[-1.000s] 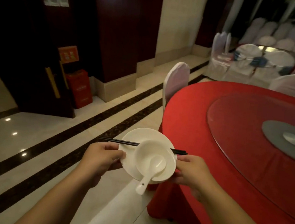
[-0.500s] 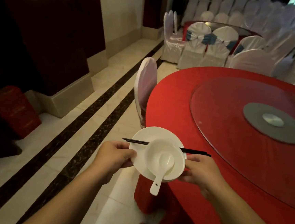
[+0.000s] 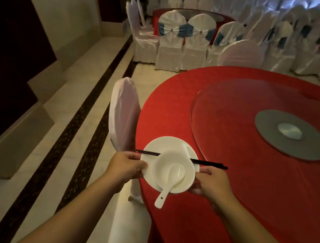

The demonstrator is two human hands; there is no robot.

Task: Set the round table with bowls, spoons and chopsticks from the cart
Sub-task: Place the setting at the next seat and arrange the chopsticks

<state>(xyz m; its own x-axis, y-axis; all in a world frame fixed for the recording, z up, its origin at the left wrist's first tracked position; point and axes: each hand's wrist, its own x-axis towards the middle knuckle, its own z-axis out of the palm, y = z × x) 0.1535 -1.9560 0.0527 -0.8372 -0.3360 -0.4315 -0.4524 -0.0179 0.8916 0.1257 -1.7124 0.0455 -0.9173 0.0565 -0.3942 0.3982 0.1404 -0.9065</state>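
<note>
Your left hand [image 3: 127, 168], right hand [image 3: 211, 181] grip plate [image 3: 164, 147] (bowl [image 3: 174, 173], spoon [image 3: 169, 184], chopsticks [image 3: 209, 164] aboard) over bare round table [image 3: 176, 107] edge; nothing set yet.

My bowl [image 3: 174, 173] covers the chopsticks' [image 3: 207, 163] middle; the plate [image 3: 169, 147] hides my fingers underneath. The round table [image 3: 175, 111] runs past the right edge, and far chairs [image 3: 183, 44] blur together

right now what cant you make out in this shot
- Head view: underside of the plate, hidden by the plate itself, so the fingers beneath cannot be seen.
- Middle of the chopsticks, covered by the bowl.
- Cart: outside the frame.
- Far table: mostly blocked by covered chairs.
</note>
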